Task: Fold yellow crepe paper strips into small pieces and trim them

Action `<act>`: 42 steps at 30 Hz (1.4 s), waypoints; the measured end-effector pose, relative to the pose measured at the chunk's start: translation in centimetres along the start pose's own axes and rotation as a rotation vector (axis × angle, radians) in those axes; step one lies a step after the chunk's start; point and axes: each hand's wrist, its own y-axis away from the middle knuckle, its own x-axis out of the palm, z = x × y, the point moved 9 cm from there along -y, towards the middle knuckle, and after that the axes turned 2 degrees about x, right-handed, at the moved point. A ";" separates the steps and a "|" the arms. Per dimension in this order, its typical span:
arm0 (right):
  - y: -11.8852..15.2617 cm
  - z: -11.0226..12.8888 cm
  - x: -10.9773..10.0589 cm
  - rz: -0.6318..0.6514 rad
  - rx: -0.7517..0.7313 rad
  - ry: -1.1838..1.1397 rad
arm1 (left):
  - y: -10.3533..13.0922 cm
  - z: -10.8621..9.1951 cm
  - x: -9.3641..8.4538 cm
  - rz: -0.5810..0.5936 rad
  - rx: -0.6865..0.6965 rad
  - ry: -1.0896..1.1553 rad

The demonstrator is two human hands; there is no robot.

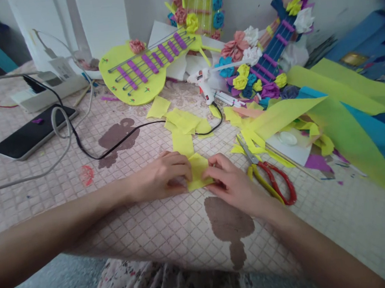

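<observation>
A small yellow paper square (198, 171) lies near the table's front edge, between my two hands. My left hand (173, 173) has its fingers bent and closed on the square's left edge. On the right edge, my right hand (226, 177) pinches the same paper between thumb and fingers. Just beyond, more yellow paper squares (185, 121) lie in a loose overlapping pile. Scissors (268, 177) with red and yellow handles rest to the right of my right hand, blades slightly apart.
A white glue gun (204, 87) stands behind the pile, its black cord (120, 142) running left. Decorated paper guitars (150, 66) lean at the back. A phone (36, 133) and a power strip (46, 93) are at left. Yellow and blue paper sheets (351, 118) spread across the right.
</observation>
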 end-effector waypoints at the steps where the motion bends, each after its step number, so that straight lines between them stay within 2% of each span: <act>1: 0.0 0.0 0.0 -0.016 -0.011 0.005 | 0.0 -0.1 0.1 -0.005 0.006 -0.001; 5: 0.0 0.0 0.0 -0.073 -0.013 -0.008 | -0.1 -0.4 0.4 -0.043 0.005 -0.026; 11: 0.1 -0.5 -0.3 -0.043 0.085 0.006 | -0.1 -0.4 0.2 -0.023 0.017 -0.046; 16: 0.1 0.2 0.0 0.051 -0.042 -0.004 | -0.1 -0.2 0.0 -0.001 0.006 -0.006; 19: 0.0 0.2 0.1 0.068 -0.060 -0.016 | -0.1 0.0 -0.1 0.017 -0.002 0.019; 25: -0.1 -0.5 -0.3 0.049 0.014 -0.077 | -0.1 0.4 -0.4 0.024 -0.026 0.120; 29: 0.0 -0.4 -0.2 0.071 0.006 -0.078 | -0.1 0.5 -0.5 0.015 -0.045 0.155; 35: -0.3 -0.2 -0.6 0.031 0.016 -0.139 | -0.2 0.5 -0.7 0.006 -0.047 0.178; 42: -0.3 -0.3 0.3 0.012 0.046 -0.098 | -0.2 0.6 -0.2 -0.042 -0.061 0.152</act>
